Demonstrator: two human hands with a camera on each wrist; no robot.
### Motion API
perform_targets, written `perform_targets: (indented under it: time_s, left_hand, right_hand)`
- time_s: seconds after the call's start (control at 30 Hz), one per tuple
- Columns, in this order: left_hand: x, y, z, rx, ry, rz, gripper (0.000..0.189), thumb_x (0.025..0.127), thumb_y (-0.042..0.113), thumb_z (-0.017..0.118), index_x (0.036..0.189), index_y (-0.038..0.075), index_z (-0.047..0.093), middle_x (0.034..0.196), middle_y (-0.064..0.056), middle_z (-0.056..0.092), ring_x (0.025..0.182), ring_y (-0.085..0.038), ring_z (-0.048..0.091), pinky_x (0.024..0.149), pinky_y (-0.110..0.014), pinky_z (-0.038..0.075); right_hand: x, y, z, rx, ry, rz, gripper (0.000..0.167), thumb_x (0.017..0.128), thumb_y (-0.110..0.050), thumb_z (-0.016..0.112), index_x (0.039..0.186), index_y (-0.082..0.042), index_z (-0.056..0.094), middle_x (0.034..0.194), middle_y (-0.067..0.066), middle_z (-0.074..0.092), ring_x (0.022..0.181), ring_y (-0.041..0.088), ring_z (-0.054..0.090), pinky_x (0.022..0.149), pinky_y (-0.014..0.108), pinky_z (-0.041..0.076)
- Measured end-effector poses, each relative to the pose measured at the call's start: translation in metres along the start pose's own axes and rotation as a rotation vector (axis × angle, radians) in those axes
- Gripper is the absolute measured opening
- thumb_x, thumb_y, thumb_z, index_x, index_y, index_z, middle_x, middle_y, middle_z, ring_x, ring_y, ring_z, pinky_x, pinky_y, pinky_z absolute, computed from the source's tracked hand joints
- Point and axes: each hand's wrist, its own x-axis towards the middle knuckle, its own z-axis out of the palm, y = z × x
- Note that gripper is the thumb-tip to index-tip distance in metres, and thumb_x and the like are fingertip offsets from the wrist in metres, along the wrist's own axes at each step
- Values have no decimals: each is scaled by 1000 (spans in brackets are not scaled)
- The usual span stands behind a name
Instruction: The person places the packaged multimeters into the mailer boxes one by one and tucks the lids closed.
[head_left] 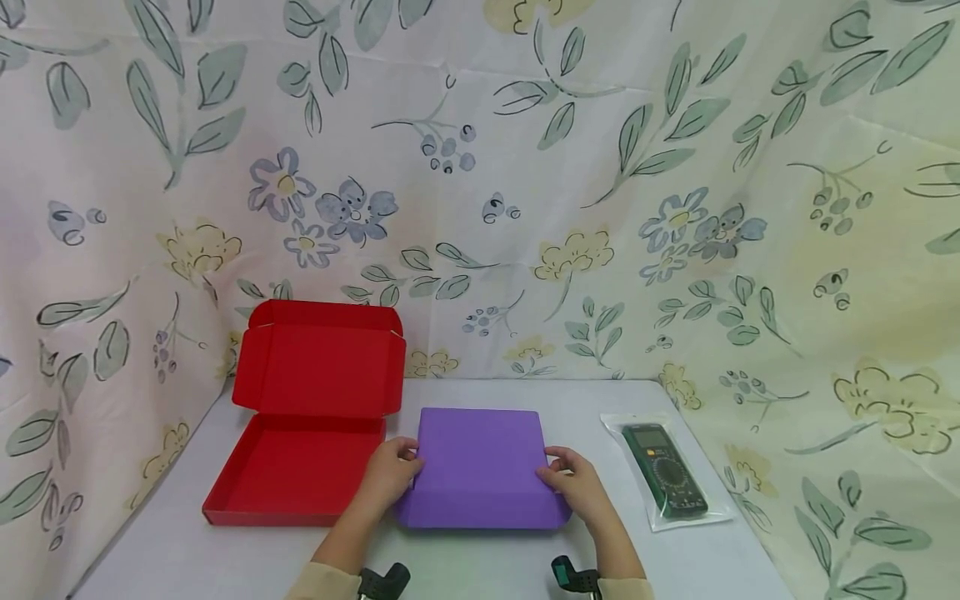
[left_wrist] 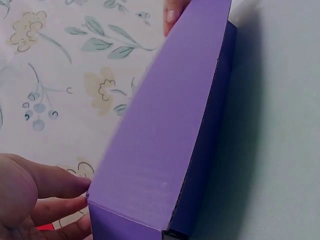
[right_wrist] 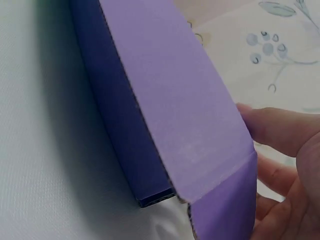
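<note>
A purple cardboard box (head_left: 480,467) lies in front of me, its lid over the tray and the lid's front flap (left_wrist: 150,150) slanting toward me. At the lid's left edge my left hand (head_left: 392,471) pinches the cardboard, thumb at the corner and fingers beside it. My right hand (head_left: 573,482) pinches the opposite edge in the same way. A side flap (right_wrist: 225,200) sticks out under the right hand in the right wrist view. Below the front flap, the box's dark front wall (right_wrist: 115,110) shows. The inside of the purple box is hidden.
To the left stands a red cardboard box (head_left: 300,471) with its lid raised. A dark green multimeter (head_left: 666,469) in a clear plastic bag (head_left: 720,510) lies on the right. Behind the white table (head_left: 465,567) hangs a floral cloth (head_left: 480,167).
</note>
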Motion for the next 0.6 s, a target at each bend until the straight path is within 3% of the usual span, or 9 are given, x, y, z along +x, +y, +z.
perform_targets:
  time_s: [0.27, 0.6]
  left_hand:
    - [-2, 3, 4, 11, 19, -23, 32, 92, -2, 66, 123, -7, 64, 99, -14, 63, 85, -27, 60, 70, -39, 55]
    - [2, -8, 13, 40, 85, 41, 29, 87, -6, 68, 116, -7, 67, 91, -12, 63, 83, -26, 59, 69, -40, 54]
  right_hand:
    - [1, 1, 4, 7, 10, -3, 47, 89, -10, 78, 131, 3, 61, 95, 9, 57, 79, 20, 57, 66, 31, 51]
    - [0, 2, 8, 10, 17, 6, 49, 87, -4, 78, 131, 3, 57, 92, 8, 54, 74, 19, 55, 63, 30, 49]
